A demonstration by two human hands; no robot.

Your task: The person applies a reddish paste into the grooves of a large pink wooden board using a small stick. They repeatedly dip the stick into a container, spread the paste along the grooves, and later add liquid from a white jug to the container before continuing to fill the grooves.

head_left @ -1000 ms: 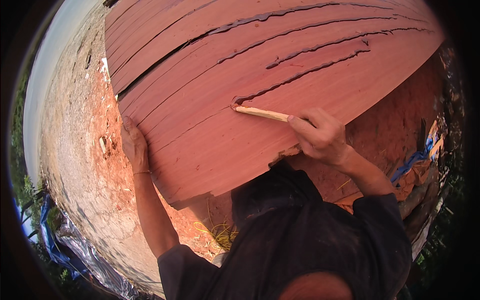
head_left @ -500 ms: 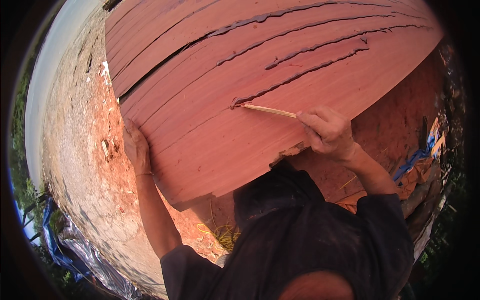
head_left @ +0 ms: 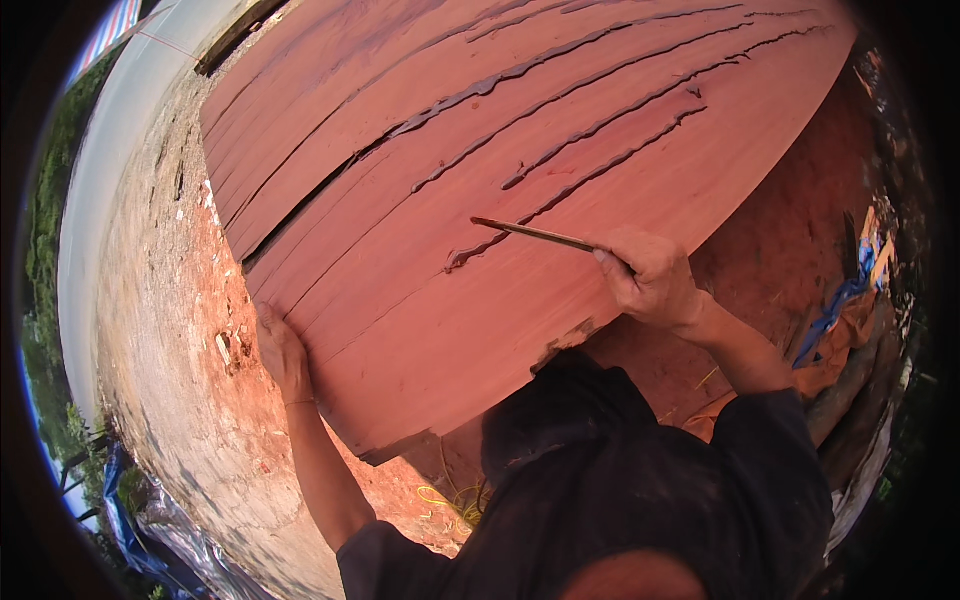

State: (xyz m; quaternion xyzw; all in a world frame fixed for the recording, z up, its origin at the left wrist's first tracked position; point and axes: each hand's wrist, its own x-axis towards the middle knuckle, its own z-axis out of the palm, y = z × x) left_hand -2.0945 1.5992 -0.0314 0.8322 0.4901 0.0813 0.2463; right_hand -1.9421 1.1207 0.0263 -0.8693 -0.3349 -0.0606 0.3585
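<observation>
A large reddish wooden slab (head_left: 420,330) lies before me. Dark brown paste (head_left: 590,180) forms raised lines along several of its cracks, while others remain narrow dark splits. My right hand (head_left: 655,280), closed over the slab's near right edge, grips a thin wooden stick (head_left: 545,236). The stick's dark reddish tip points left, above the lower end of the nearest paste line; whether it touches the wood, I cannot tell. My left hand (head_left: 285,355) holds the slab's left edge, with some fingers hidden at the side.
Pale, dusty ground (head_left: 170,400) with wood chips extends left of the slab. Yellow cord (head_left: 462,503) lies by the near edge. On the right are reddish soil (head_left: 790,230) and a blue sheet (head_left: 835,310). A dark timber (head_left: 235,38) stands at the far left corner.
The stick's tip has come away from the lower end of the nearest paste line and now sits farther up the slab. My left hand stays at the edge; the view has shifted slightly.
</observation>
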